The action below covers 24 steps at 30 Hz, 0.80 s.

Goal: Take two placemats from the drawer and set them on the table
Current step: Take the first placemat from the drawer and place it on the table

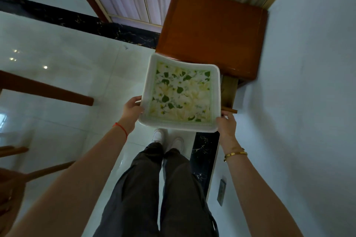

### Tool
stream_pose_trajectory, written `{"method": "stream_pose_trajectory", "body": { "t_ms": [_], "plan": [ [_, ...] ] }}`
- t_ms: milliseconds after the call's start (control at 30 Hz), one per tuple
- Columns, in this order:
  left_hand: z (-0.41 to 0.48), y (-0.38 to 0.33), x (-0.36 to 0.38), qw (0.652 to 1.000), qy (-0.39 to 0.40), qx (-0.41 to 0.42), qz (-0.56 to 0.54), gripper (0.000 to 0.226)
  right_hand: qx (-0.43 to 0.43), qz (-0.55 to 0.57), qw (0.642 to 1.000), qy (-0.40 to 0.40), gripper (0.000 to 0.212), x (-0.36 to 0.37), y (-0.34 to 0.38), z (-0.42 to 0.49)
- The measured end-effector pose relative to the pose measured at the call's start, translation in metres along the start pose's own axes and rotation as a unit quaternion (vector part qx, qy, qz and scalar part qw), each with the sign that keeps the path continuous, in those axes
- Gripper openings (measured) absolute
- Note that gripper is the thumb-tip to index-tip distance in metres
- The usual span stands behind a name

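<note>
Head view: a floral placemat (pixel 181 92) with a white border is held in the air, in front of a wooden cabinet (pixel 210 31) and above its open drawer (pixel 229 90). The left hand (pixel 133 113) grips the mat's left edge, its fingers curled round the rim. The right hand (pixel 227 125) grips the near right corner. It may be two mats stacked, though the edge does not show that clearly. Below lies the pale tiled floor (pixel 77 59).
</note>
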<state>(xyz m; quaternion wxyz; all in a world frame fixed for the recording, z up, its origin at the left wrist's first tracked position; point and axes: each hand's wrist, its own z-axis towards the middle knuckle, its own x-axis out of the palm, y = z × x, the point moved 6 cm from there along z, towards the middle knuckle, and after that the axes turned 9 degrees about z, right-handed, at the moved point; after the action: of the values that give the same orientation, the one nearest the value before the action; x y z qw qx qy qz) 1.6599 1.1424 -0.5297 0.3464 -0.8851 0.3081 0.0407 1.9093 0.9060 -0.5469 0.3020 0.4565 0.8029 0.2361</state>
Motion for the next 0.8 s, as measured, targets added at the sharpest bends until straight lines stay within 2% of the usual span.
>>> {"method": "stream_pose_trajectory", "body": {
  "t_ms": [233,467,800],
  "plan": [
    [-0.083,0.005,-0.075,0.991,-0.046,0.083,-0.092,0.043,-0.076,0.029,0.990,0.114,0.029,0.014,0.046,-0.087],
    [-0.171,0.033,-0.157,0.963,-0.124,0.125,-0.206,0.045,-0.156,-0.011,0.961,0.229,0.023,0.049,0.083,-0.181],
    [-0.291,0.124,-0.254,0.913,-0.248,0.138,-0.295,0.048,-0.200,-0.082,0.902,0.373,0.024,0.097,0.057,-0.300]
  ]
}}
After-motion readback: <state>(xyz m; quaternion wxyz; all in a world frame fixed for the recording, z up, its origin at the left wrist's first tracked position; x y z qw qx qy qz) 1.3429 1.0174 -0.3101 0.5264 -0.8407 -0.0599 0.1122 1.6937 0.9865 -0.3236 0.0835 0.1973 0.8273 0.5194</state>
